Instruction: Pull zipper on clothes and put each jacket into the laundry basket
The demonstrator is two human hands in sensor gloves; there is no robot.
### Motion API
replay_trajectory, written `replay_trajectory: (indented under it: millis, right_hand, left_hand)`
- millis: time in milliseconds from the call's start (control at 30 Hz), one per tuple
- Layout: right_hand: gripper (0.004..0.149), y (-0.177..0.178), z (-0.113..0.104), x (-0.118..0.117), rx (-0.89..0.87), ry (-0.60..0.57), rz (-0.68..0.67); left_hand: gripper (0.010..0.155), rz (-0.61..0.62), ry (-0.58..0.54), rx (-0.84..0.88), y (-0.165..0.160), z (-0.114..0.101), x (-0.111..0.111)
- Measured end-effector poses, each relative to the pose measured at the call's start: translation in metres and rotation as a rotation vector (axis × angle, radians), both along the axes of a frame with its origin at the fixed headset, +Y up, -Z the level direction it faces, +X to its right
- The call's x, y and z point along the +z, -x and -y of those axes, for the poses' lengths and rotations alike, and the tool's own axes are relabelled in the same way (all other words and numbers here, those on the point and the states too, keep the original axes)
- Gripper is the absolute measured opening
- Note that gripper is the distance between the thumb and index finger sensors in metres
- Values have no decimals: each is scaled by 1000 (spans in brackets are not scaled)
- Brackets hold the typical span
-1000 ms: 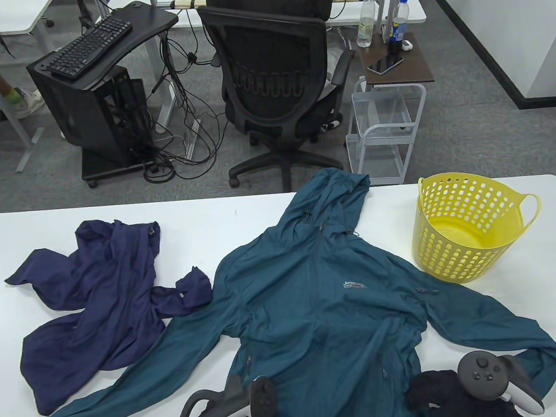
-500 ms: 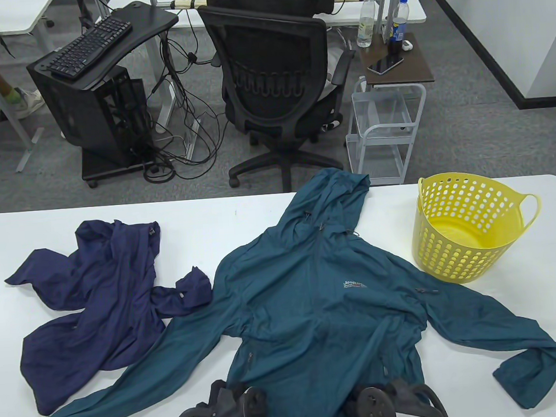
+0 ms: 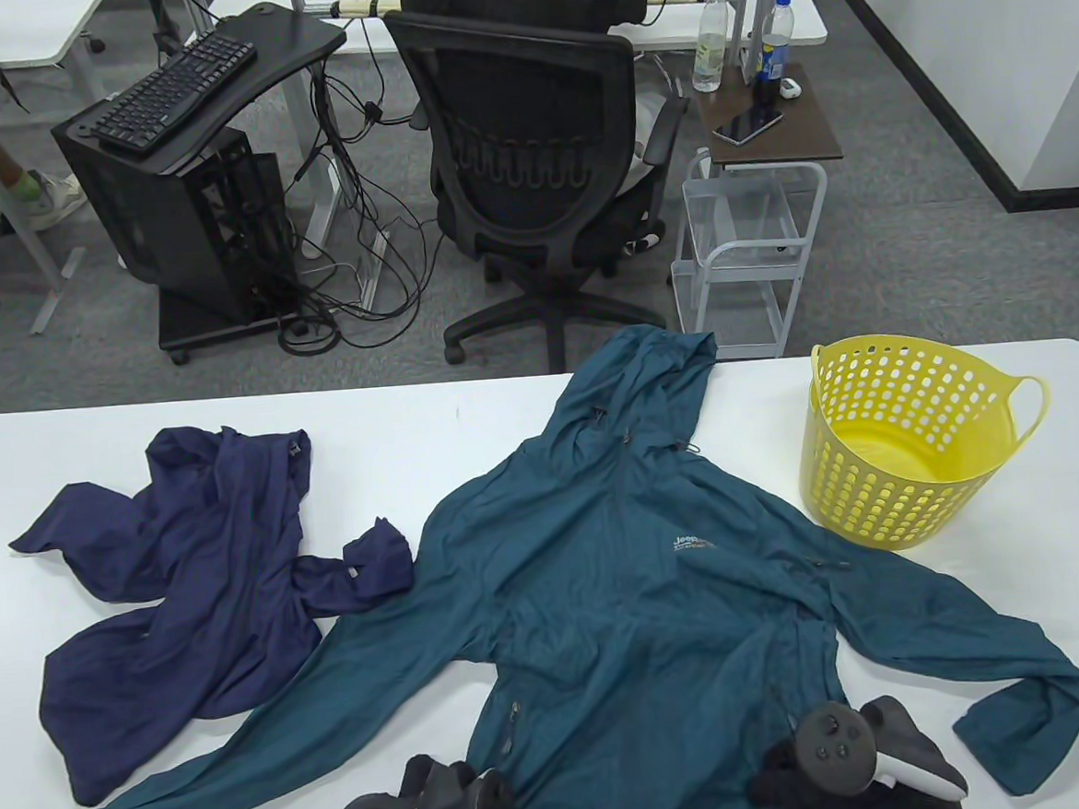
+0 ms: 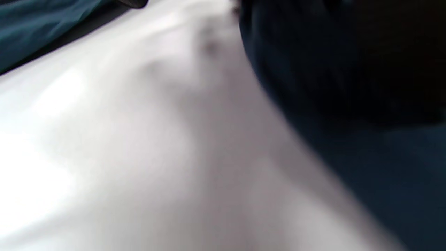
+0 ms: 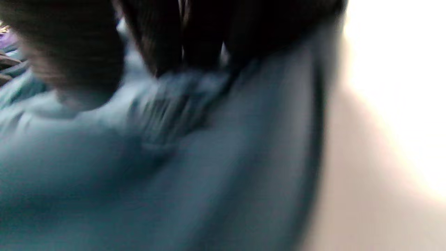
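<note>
A teal hooded jacket (image 3: 626, 583) lies spread front-up on the white table (image 3: 411, 423), its hood at the far edge and both sleeves stretched out. My right hand (image 3: 787, 775) is on its hem at the right. In the blurred right wrist view its fingers (image 5: 167, 42) curl into bunched teal fabric (image 5: 174, 157). My left hand (image 3: 443, 804) sits at the hem's left corner. Its fingers are hidden under the tracker, and the left wrist view is too blurred to show them. A crumpled navy jacket (image 3: 200, 576) lies to the left. The yellow laundry basket (image 3: 912, 452) stands at the right with nothing in it.
Behind the table's far edge stand a black office chair (image 3: 531, 146) and a small wire cart (image 3: 750, 251). The teal jacket's left sleeve (image 3: 187, 780) runs to the front left corner, and its right sleeve (image 3: 1012, 685) ends in front of the basket.
My right hand moved left from the right sleeve cuff to the hem, then shifted right along it. The jacket's lower body slid to the right. My left hand stayed at the hem's left corner.
</note>
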State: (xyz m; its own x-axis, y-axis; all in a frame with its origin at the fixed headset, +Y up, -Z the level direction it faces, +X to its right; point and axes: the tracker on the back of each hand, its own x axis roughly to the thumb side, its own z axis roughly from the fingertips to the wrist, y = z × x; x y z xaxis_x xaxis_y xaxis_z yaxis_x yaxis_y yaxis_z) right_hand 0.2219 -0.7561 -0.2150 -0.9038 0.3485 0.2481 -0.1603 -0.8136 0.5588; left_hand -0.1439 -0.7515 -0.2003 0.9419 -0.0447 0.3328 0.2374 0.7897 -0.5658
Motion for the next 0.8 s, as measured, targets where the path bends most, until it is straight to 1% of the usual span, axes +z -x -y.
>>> replay_trajectory:
  millis: [33, 67, 100, 133, 167, 200, 267, 300, 333, 367, 400, 467, 533, 600, 633, 700, 767, 800]
  right_hand:
    - [51, 4, -2, 2, -18, 33, -33]
    - [49, 7, -6, 2, -60, 47, -57]
    - [50, 9, -15, -1, -134, -2, -53]
    - [49, 10, -21, -4, -184, -52, -33]
    - [48, 10, -30, -8, -231, -117, 4]
    - [47, 9, -39, -15, -277, -196, 61]
    - [53, 9, -50, -30, -301, -314, 162]
    - [56, 9, -52, -39, -286, -352, 206]
    - [61, 9, -50, -52, -236, -346, 276]
    - [67, 9, -46, -62, -205, -292, 294]
    - [71, 9, -36, -78, -149, -226, 321]
    - [78, 9, -18, -97, -77, -177, 352]
    - [85, 8, 0, -110, 18, -156, 363]
    - [91, 6, 17, -118, 67, -172, 341]
    - [93, 5, 23, -120, 72, -172, 334]
    - [95, -3, 38, -123, 79, -130, 337]
    - [95, -11, 46, -124, 61, -95, 355]
    - [95, -14, 48, -124, 12, -50, 364]
  left_hand:
    - [72, 7, 17, 80, -1, -9, 1]
    - [65, 6, 32, 122, -2, -16, -1]
    - [65, -3, 4, 149, -3, -26, -5]
    - [63, -37, -39, 177, -4, -34, -12]
    - [59, -77, -87, 196, -5, -41, -18]
    - [57, -115, -162, 211, -8, -50, -28]
    - [58, -146, -260, 234, -15, -58, -46]
    - [58, -167, -318, 246, -19, -59, -57]
    - [59, -199, -372, 254, -25, -56, -71]
    - [61, -217, -388, 253, -28, -52, -79]
    - [62, -235, -395, 246, -34, -44, -92]
    - [65, -245, -375, 216, -43, -23, -111]
    - [67, -253, -339, 158, -48, 0, -125]
    - [70, -234, -271, 86, -49, 21, -133]
    - [70, -235, -247, 60, -47, 28, -134]
    - [69, -230, -194, 24, -42, 40, -135]
    - [69, -230, -204, -5, -38, 39, -132]
    - [70, -233, -210, -33, -36, 36, -129]
